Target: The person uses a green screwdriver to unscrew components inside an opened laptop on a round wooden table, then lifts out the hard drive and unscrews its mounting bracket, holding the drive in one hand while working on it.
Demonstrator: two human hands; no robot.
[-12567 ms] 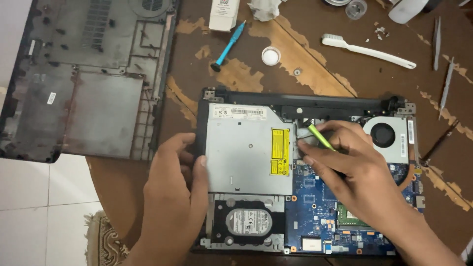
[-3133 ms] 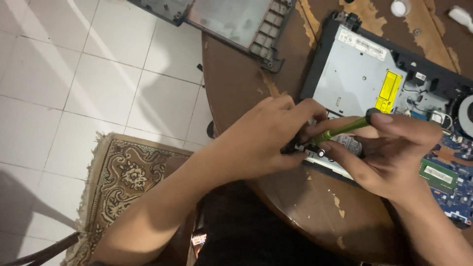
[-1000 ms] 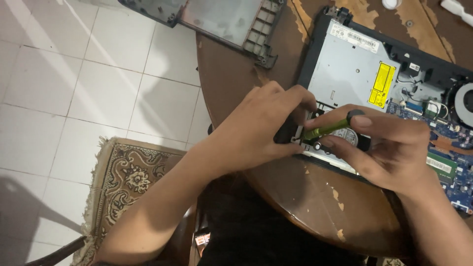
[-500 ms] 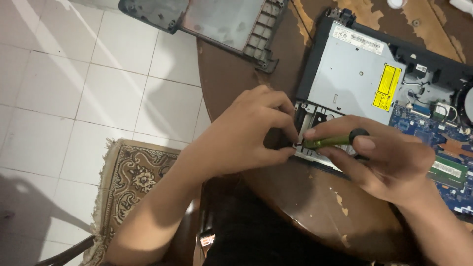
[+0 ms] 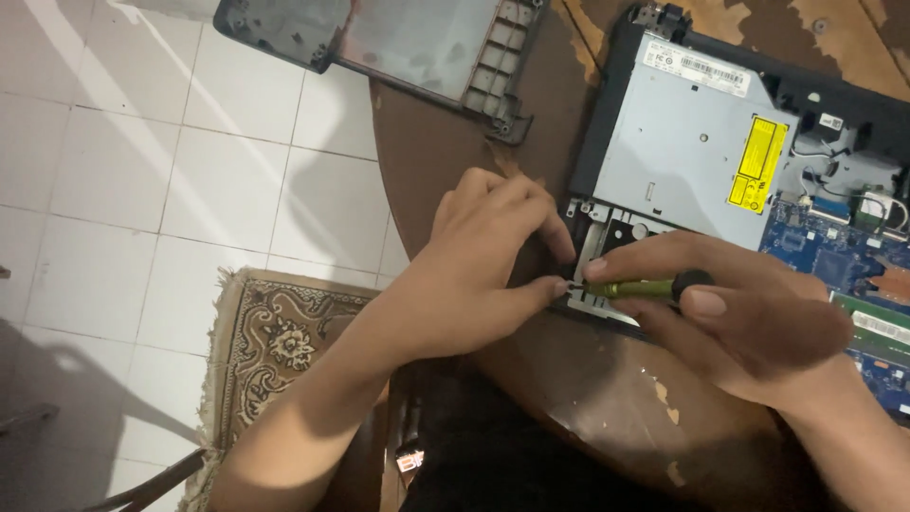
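Laptop (image 5: 749, 142) with its bottom cover off lies on the round wooden counter (image 5: 607, 398), filling the view from 12 to 3 o'clock. Its largest exposed part is the grey metal optical drive (image 5: 682, 133) with a yellow label, and the blue circuit board (image 5: 834, 275) shows at 3 o'clock. White tiled floor (image 5: 142, 171) takes up the whole side from 8 to 11 o'clock. The removed dark plastic bottom cover (image 5: 408, 47) rests at 11 o'clock, partly over the counter edge, well apart from the hands. A patterned rug (image 5: 275, 332) lies on the floor at 7 o'clock, just beside the counter.

Both hands meet at the centre, at the near corner of the laptop where a metal drive bracket (image 5: 592, 237) shows. The left hand (image 5: 483, 256) comes in from 7 o'clock – its fingers curl down onto the laptop edge and its thumb tip touches the tip of the tool. The right hand (image 5: 749, 322) comes in from 4 o'clock, its grip pinching a small green-handled screwdriver (image 5: 645, 286) between thumb and fingers. The screwdriver lies nearly level, its black end cap toward 3 o'clock and its tip toward 9 o'clock – right at the bracket's edge. Whether the tip sits in a screw cannot be told.
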